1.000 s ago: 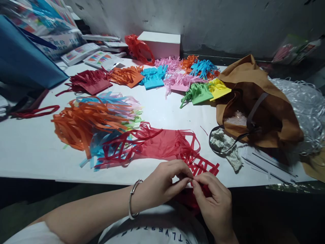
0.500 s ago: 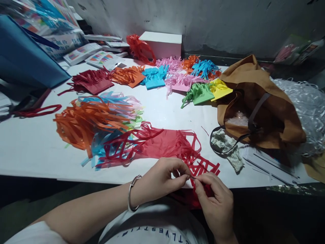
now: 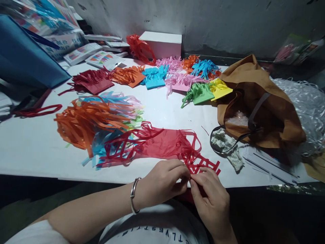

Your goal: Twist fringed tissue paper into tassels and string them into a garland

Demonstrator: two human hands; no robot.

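My left hand, with a silver bangle at the wrist, pinches at the table's front edge. My right hand pinches right beside it, and the fingertips of the two meet. Between them seems to be a strip of red tissue paper, mostly hidden by the fingers. Just beyond lies a red tissue paper sheet with fringed ends, its right-hand strips running down to my hands. Left of it is a loose pile of orange tissue fringe, with blue fringe underneath.
Folded fringed bundles in red, blue, green and other colours line the table's back. A brown bag stands at right, beside a crumpled pale cloth. A white box is against the wall; a blue bag is at left.
My hands have drawn closer together, the right one shifting slightly left. My left fingers have curled in more. The paper on the table stays as it was.
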